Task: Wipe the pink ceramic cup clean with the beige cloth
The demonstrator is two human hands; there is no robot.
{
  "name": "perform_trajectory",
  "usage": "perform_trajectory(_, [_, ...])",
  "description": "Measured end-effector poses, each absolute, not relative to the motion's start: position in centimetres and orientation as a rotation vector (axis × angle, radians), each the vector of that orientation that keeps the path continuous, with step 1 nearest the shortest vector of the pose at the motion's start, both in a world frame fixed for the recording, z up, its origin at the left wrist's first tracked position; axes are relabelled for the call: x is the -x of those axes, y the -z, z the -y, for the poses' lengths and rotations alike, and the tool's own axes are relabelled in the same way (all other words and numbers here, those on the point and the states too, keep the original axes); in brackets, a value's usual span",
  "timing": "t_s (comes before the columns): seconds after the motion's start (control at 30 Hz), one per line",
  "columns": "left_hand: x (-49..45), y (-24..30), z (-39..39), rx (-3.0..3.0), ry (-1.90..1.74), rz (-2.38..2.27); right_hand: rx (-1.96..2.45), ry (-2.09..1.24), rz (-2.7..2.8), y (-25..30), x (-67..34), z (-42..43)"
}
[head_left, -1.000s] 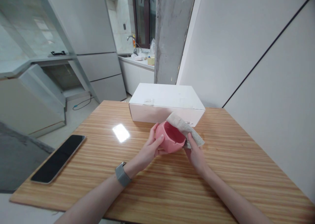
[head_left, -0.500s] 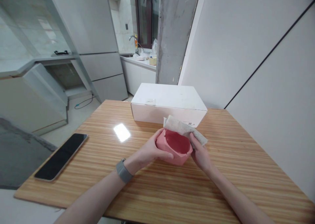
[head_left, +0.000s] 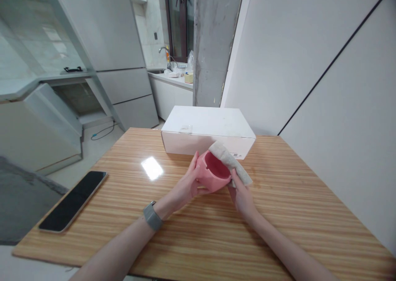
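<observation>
A pink ashtray-like bowl [head_left: 209, 177] with small notches in its rim is held above the table, its opening tilted to the right. My left hand [head_left: 189, 186] grips it from the left side, thumb and fingers around its wall. A folded light-grey cloth [head_left: 230, 161] lies against the bowl's far right side. My right hand [head_left: 243, 196] is closed on the cloth, with the thumb on top near the rim. The right fingers under the cloth are mostly hidden.
Behind the hands, a white cardboard box [head_left: 207, 126] stands on the wood-grain table [head_left: 272, 231]. A black-screened phone [head_left: 74, 200] lies near the table's left edge. Farther back are a kitchen counter with a sink tap [head_left: 168, 58] and a grey pillar [head_left: 212, 42].
The left hand has turned the bowl so its opening leans more to the right. Both hands, bowl and cloth have shifted slightly left and up; the cloth slants more steeply.
</observation>
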State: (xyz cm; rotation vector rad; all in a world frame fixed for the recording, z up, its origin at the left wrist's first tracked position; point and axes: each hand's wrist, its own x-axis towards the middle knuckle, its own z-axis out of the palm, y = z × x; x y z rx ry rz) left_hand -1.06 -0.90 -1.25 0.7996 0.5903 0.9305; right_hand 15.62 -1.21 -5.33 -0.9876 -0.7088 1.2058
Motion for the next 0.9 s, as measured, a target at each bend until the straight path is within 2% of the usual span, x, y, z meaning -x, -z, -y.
perform_trajectory(0.23, [1.4,1.1,0.9,-0.916,-0.926,-0.515,0.938,-1.160,0.760,4.6,-17.1,0.4])
perform_trajectory(0.5, [1.8,0.8,0.8,-1.102,-0.893,-0.668,0.963,-1.215,0.888,4.4,-17.2,0.7])
perform_trajectory(0.9, [0.9,0.7,0.8,-1.149,-1.262,-0.888,0.972,-1.236,0.869,4.7,-14.9,2.1])
